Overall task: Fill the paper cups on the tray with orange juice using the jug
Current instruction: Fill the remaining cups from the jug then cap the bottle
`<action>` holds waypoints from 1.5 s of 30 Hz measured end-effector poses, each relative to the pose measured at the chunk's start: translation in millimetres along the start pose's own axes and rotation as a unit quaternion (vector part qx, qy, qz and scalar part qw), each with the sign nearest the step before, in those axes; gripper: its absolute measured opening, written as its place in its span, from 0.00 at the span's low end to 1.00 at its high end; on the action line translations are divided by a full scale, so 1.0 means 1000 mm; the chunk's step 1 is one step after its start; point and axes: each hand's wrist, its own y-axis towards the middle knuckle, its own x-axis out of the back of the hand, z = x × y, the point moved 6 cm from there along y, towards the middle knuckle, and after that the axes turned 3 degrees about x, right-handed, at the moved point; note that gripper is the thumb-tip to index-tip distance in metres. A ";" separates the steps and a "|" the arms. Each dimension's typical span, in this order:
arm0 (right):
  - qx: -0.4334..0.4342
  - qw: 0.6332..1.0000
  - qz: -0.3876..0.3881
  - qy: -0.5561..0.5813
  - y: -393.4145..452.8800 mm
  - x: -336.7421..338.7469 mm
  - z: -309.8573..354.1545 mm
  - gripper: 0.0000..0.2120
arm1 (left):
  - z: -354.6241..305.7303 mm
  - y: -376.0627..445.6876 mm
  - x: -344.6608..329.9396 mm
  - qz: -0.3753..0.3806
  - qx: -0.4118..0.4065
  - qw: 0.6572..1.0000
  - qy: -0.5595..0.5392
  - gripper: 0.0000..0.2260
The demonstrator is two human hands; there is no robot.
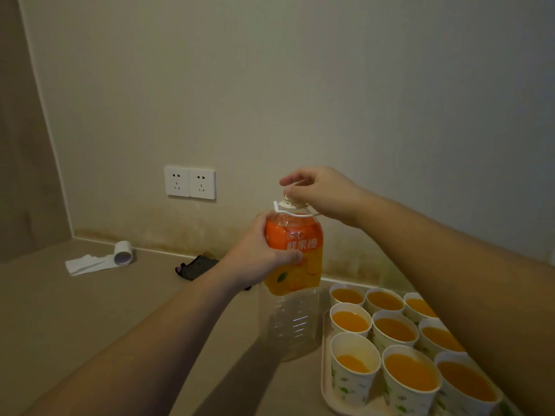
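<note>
The left hand (264,253) wraps its fingers round the labelled upper body of the jug (292,283), and the right hand (318,190) pinches the cap (289,201) at its top, fingers curled over it; whether the cap is going on or coming off cannot be told. The jug stands upright on the counter (90,310), just left of the tray (326,385), and its clear lower part looks almost drained.

So it should handle light now, and being thin ribbed plastic it would likely buckle under a hard squeeze; with little liquid as ballast it could tip if knocked. The label band where the left hand sits seems the soundest place to hold, or the white carry loop (280,207) at the neck.

The paper cups (387,331) stand close-packed in rows on the tray, all those in view holding orange juice, the near left one lower than its neighbours. They are soft-walled and full, so a nudge from the right forearm, which crosses above the right-hand cups, could spill them. The filling looks nearly or wholly done.

Farther left on the counter lie a dark bundle (196,267), partly behind the left wrist, and a paper roll (123,253) with a loose tail of tissue. A double wall socket (189,182) sits on the far wall. None of these stands in the way.
</note>
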 end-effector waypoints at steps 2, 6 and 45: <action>-0.001 1.000 -0.019 0.020 -0.001 0.003 -0.001 0.09 | 0.000 0.000 0.000 0.002 -0.003 1.000 0.000 0.41; -0.015 0.993 -0.117 -0.023 0.001 0.002 -0.003 0.12 | 0.000 0.003 -0.004 0.011 -0.005 1.000 0.002 0.40; -0.129 0.990 -0.044 0.046 -0.051 0.001 -0.073 0.37 | -0.008 0.004 -0.004 -0.074 0.035 0.995 -0.060 0.34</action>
